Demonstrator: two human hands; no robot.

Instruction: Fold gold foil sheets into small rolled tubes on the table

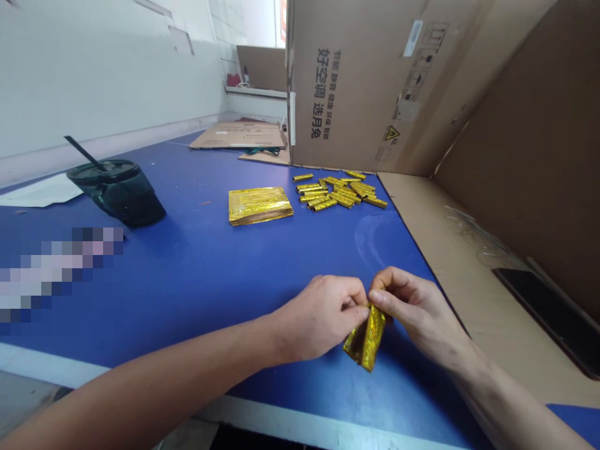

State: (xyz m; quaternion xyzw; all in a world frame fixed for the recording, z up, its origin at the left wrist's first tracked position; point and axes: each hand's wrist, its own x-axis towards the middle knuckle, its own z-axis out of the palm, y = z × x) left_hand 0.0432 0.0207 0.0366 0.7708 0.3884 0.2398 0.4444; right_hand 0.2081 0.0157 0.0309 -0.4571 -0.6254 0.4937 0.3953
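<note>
Pinching one gold piece (372, 337) at its upper end, the left hand (323, 319) and the right hand (417, 306) meet above the near part of the blue counter (210, 269). The thumb and the fingers of each hand are closed on it, and its lower end hangs free toward six o'clock. This gold piece is creased lengthwise and its two sides stand partly apart, so I judge that it is only partly folded. Near twelve o'clock from the hands, against the foot of the carton (356, 94), lies a loose pile (344, 192) of narrow gold strips, some resting across others. They look folded or rolled to a similar narrow shape, and I would count them as the done part. Between ten and eleven o'clock sits a neat stack (260, 206) of wider gold pieces, lying flat; these appear to be the part not yet worked. The stack is rather thick, but its layers are too fine to count, so the exact share of finished pieces I cannot tell. It seems that a good number are done, and a good number are left. The cup (129, 194) with a straw stands farther off, toward ten o'clock, well apart from the hands.
</note>
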